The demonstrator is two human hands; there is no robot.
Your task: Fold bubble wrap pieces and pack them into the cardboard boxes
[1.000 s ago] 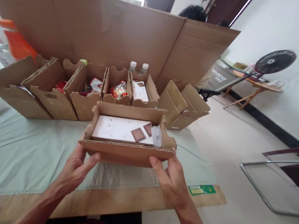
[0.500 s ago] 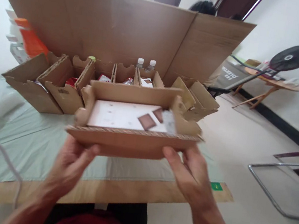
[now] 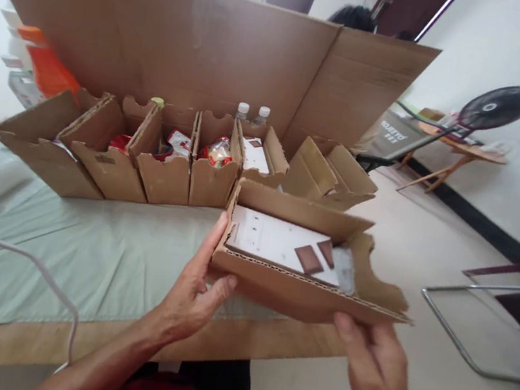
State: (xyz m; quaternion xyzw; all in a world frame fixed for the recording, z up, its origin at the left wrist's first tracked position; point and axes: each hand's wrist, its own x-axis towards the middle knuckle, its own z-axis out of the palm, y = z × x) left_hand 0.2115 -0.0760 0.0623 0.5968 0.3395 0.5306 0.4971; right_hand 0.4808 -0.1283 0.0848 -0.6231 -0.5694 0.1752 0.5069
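Between my two hands I hold a long open cardboard box [image 3: 294,291], raised over the table's front edge and angled with its right end nearer to me. Inside lies a flat white package [image 3: 268,235] with brown squares printed on it, and some clear plastic at its right end. My left hand [image 3: 198,283] grips the left end, its thumb on the front wall. My right hand [image 3: 373,355] supports the front wall and underside near the right end; some of its fingers are hidden beneath.
Behind stands a row of cardboard bins [image 3: 165,177] with red-wrapped packets and a similar white package [image 3: 255,155]. A tall cardboard panel [image 3: 203,50] rises at the back. Two capped bottles [image 3: 262,114] show behind the bins. White cable [image 3: 35,259] lies left; a metal chair frame [image 3: 443,340] stands right.
The box has moved right and turned, its right end swinging toward me. Both hands went right with it, still holding it. More of the bins' contents now shows.
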